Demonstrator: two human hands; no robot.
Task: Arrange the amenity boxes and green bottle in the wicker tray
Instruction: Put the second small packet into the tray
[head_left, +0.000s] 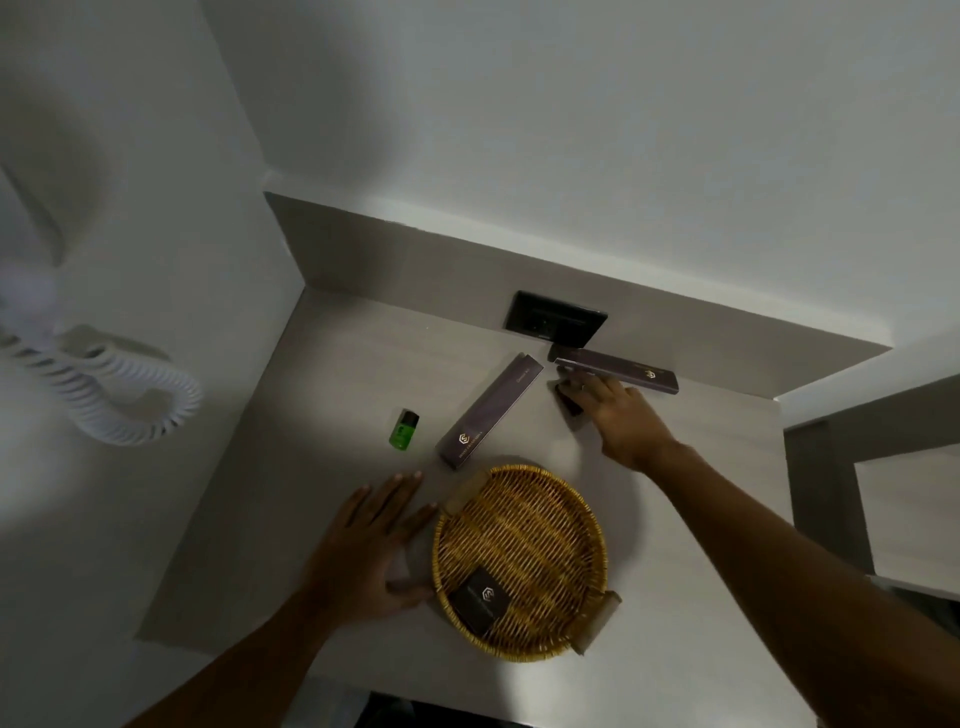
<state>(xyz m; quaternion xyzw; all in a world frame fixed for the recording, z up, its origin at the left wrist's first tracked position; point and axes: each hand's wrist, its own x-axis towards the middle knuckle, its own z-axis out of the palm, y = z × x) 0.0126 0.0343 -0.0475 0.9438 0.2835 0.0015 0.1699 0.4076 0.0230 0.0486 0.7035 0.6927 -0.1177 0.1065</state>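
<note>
A round wicker tray (561, 499) sits on the grey counter, with one small dark amenity box (480, 599) lying in its near part. My left hand (371, 545) rests flat and open against the tray's left rim. A long dark box (491, 410) lies diagonally beyond the tray. A small green bottle (404, 429) stands to its left. Another long dark box (618, 370) lies along the back wall. My right hand (618, 415) reaches there, fingers closing on a small dark box (567, 400) just in front of that long box.
A black wall socket (553, 319) sits in the backsplash behind the boxes. A white hairdryer with a coiled cord (119, 395) hangs on the left wall. The counter's edge runs near the bottom, and a sink recess (909, 514) lies to the right.
</note>
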